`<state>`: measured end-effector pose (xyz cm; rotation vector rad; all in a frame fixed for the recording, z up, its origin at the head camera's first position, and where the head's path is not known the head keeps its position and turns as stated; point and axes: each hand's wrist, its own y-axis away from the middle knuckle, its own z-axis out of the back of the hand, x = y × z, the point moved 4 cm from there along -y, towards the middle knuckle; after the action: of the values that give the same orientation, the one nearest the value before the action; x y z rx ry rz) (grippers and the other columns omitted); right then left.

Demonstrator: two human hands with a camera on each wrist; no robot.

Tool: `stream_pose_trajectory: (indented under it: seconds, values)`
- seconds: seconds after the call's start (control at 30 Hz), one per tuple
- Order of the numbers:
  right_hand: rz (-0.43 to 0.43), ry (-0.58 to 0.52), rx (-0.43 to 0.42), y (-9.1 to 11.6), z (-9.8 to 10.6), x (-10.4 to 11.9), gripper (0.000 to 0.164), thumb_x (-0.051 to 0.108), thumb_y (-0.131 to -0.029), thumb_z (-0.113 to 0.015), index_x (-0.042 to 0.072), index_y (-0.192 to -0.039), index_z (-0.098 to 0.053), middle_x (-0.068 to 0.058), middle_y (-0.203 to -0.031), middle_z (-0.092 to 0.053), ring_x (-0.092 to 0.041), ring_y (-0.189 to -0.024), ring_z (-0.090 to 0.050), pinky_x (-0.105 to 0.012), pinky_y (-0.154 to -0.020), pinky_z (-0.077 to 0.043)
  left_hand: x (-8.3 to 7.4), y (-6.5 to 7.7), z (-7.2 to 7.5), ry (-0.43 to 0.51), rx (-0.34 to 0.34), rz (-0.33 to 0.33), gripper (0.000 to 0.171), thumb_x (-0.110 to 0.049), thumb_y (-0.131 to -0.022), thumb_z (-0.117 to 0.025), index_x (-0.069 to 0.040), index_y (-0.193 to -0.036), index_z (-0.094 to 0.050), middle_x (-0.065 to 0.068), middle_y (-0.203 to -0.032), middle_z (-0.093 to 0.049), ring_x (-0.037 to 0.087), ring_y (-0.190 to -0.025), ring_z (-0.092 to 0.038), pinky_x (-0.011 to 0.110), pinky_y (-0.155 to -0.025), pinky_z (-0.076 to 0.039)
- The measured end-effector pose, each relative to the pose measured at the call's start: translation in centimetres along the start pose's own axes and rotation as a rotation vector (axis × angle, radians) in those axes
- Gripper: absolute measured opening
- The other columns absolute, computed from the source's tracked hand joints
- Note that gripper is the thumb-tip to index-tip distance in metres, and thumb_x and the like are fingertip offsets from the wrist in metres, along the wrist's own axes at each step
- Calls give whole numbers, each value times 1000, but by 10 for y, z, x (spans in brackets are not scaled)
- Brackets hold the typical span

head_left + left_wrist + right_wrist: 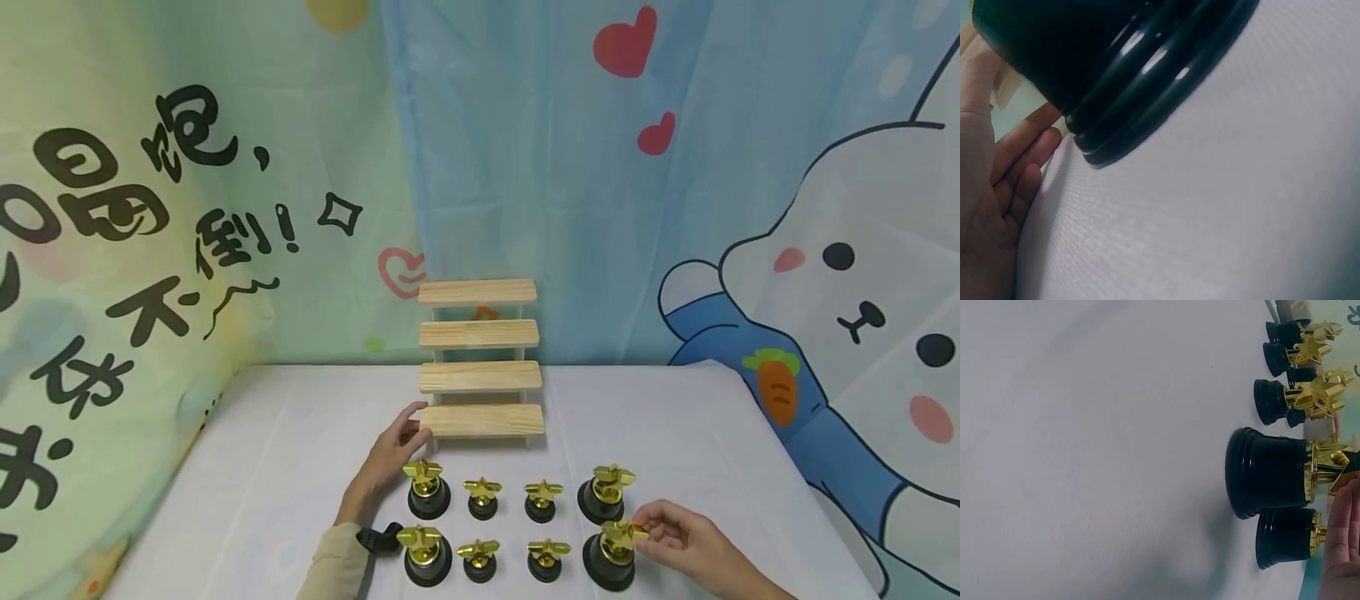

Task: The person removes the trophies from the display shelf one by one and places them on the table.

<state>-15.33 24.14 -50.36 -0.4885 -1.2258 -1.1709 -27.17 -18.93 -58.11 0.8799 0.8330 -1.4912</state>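
Note:
My left hand (388, 457) grips the left end of the lowest board of a four-step wooden display stand (481, 422). In the head view my right hand (686, 542) pinches the gold star top of the large front-right trophy (609, 562), whose black base stands upright on the table. Behind it is another large trophy (602, 496). Large trophies with gold tops, one at the back left (428, 498) and one at the front left (426, 567), stand near my left forearm. A black trophy base (1122, 69) fills the top of the left wrist view, partly hiding the left fingers (1032, 137).
Several small star trophies, such as one in the front row (480, 567), stand in two rows between the large ones. A white cloth (285, 467) covers the table. A printed curtain (540, 167) hangs behind the stand. A black strap (380, 539) circles my left wrist.

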Motion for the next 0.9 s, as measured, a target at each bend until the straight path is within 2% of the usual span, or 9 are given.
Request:
stream_pose_trajectory:
  seconds: [0.3,0.4,0.6,0.73,0.9]
  values:
    - [11,18,-19,2,-3,-3,46,23,-87,-71,-9,-115,-54,-11,-94,-60,-7,-75,-54,-24,-67,-50,-2,-3,-1,-8,-8,-3,57,-48,-92,-62,-32,-143,-43,4,-112,-71,15,-102,-64,36,-88,-48]
    - [34,64,-37,2,-4,-3,43,24,-88,-71,-7,-114,-55,-11,-95,-60,-6,-75,-53,-24,-67,-49,-3,-4,-2,-10,-8,-6,56,-47,-92,-61,-32,-143,-42,5,-112,-71,16,-102,-64,37,-89,-48]
    - [140,210,-53,2,-4,-2,38,26,-91,-68,-3,-113,-56,-7,-98,-61,-1,-75,-53,-23,-66,-49,-4,-4,-4,-17,-2,4,57,-47,-93,-59,-30,-145,-41,6,-113,-70,17,-103,-64,41,-91,-48]
    - [173,268,-71,3,-1,1,35,27,-96,-61,-2,-116,-55,-4,-97,-60,0,-76,-53,-23,-66,-49,-3,-2,-4,-15,6,5,58,-49,-93,-59,-32,-145,-40,5,-116,-70,17,-106,-64,42,-94,-48]
    - [225,332,-179,0,7,10,25,20,-100,-53,1,-116,-57,-1,-94,-65,0,-77,-58,-21,-70,-51,-6,1,4,3,2,-21,57,-44,-95,-57,-30,-147,-39,7,-121,-68,21,-109,-65,44,-95,-48]
